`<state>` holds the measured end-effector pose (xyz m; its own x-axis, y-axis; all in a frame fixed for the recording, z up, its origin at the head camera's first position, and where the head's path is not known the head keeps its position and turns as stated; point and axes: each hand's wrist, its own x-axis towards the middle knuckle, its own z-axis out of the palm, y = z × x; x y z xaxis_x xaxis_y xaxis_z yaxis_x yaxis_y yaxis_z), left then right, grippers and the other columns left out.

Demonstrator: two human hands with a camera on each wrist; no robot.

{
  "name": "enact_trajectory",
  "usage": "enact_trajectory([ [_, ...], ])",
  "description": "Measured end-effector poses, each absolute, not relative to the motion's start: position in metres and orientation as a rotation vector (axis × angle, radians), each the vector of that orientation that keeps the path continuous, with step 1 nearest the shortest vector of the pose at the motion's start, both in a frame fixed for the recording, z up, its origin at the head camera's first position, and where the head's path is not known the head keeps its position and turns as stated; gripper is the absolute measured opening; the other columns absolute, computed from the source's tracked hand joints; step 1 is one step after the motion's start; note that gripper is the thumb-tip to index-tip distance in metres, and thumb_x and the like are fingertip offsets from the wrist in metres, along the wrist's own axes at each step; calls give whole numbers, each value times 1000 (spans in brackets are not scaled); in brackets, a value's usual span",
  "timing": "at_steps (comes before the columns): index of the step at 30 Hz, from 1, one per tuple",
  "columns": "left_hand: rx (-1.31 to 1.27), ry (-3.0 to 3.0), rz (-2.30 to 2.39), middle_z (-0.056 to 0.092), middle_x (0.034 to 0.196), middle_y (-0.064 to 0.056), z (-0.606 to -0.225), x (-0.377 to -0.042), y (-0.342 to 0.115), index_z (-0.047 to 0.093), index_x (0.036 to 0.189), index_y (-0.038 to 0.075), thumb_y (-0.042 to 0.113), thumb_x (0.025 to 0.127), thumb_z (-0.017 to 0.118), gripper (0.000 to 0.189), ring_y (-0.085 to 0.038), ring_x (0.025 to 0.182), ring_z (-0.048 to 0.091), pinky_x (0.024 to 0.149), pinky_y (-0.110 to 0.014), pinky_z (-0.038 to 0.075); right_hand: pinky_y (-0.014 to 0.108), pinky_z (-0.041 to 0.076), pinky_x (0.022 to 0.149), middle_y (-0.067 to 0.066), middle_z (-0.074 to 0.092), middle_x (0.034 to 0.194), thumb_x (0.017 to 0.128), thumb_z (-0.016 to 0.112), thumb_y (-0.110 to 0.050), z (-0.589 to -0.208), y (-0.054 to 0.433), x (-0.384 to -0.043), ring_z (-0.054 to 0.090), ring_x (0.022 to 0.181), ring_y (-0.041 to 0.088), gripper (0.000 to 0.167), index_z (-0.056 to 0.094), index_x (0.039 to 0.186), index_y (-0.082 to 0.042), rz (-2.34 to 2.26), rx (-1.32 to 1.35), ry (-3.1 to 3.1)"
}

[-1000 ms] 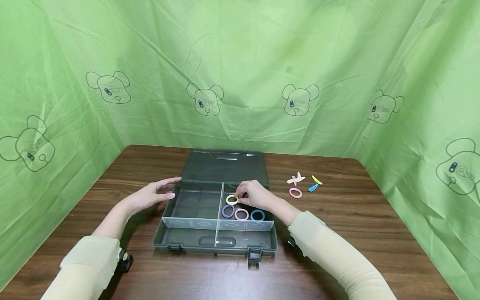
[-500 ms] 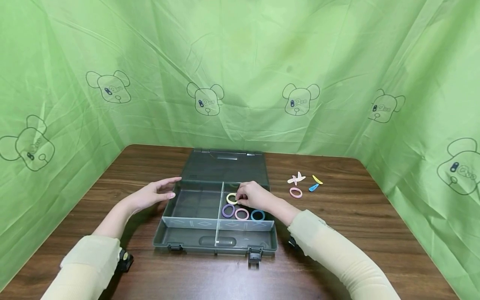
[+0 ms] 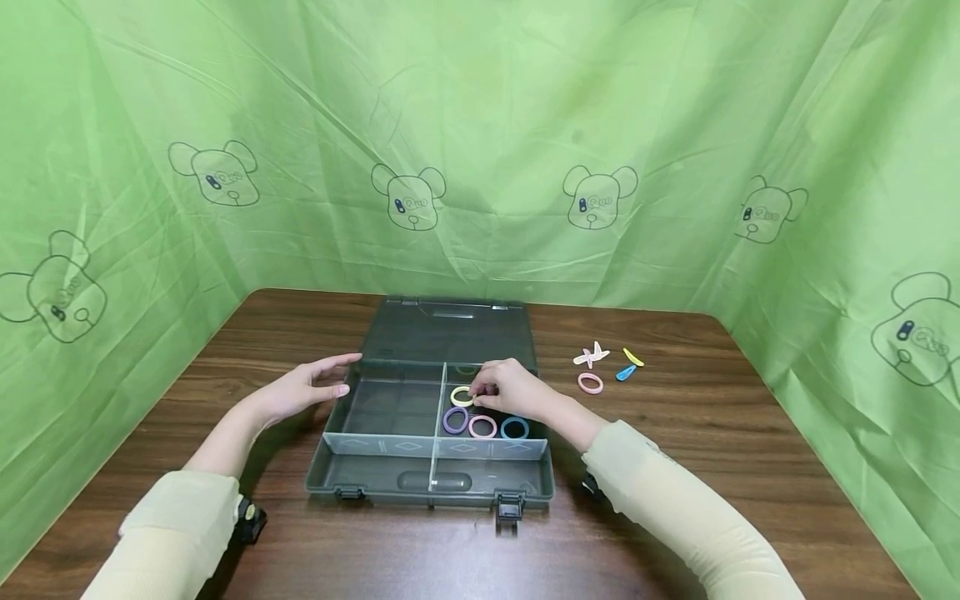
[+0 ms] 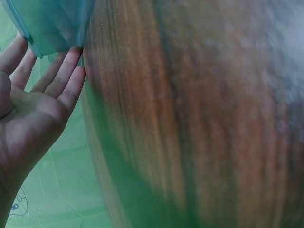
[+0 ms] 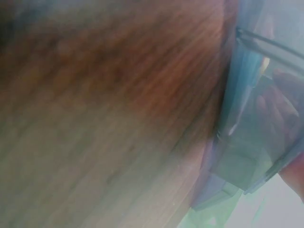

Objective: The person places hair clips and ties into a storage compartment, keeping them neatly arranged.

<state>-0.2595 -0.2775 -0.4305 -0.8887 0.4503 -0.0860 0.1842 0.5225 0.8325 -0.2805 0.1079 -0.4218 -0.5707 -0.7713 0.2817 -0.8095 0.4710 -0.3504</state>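
A dark translucent divider box (image 3: 395, 400) lies with its lid folded back. My left hand (image 3: 288, 396) rests at its left wall, fingers extended; the left wrist view shows the fingertips (image 4: 76, 71) against the box side. In the back right compartment, my right hand (image 3: 513, 390) pinches the right edge of a yellow hair tie (image 3: 455, 402). Purple (image 3: 455, 420), pink (image 3: 482, 427) and blue hair ties (image 3: 514, 428) lie in front of it in that compartment. In the right wrist view, the right hand (image 5: 280, 107) shows dimly through the box wall.
Right of the box lie another pink hair tie (image 3: 590, 383), several pale pink and white clips (image 3: 592, 356), a yellow clip (image 3: 633, 357) and a blue clip (image 3: 626, 373). The lid (image 3: 453, 333) reaches toward the green curtain (image 3: 495, 258). A latch (image 3: 509, 508) sticks out in front.
Both hands stay nearly in place; the right fingers shift only slightly at the yellow hair tie. The other hair ties and the clips lie as before.
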Motion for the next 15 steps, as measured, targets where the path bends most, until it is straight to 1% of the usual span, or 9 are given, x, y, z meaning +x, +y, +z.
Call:
enact_trajectory([
  [6,555,2476,1309,39,144,-22,-431,-260,-278,32,148,19,29,95,58,60,-40,132,36,101,-54,33,17,43,62,0,64,83,82,71,-9,-420,111,-276,58,68,11,12,74,94,-10,628,1484,-2689],
  [12,557,2461,1321,38,144,-23,-432,-260,-279,32,148,19,30,95,58,60,-41,133,33,102,-56,32,18,43,62,2,65,84,82,71,-7,-422,111,-276,58,68,15,15,74,96,-9,645,1496,-2670],
  [15,550,2461,1323,38,144,-23,-433,-260,-279,32,148,20,30,94,58,60,-41,133,33,102,-55,32,19,44,63,1,65,85,82,71,-7,-421,112,-277,58,68,14,15,74,97,-9,688,1494,-2656],
])
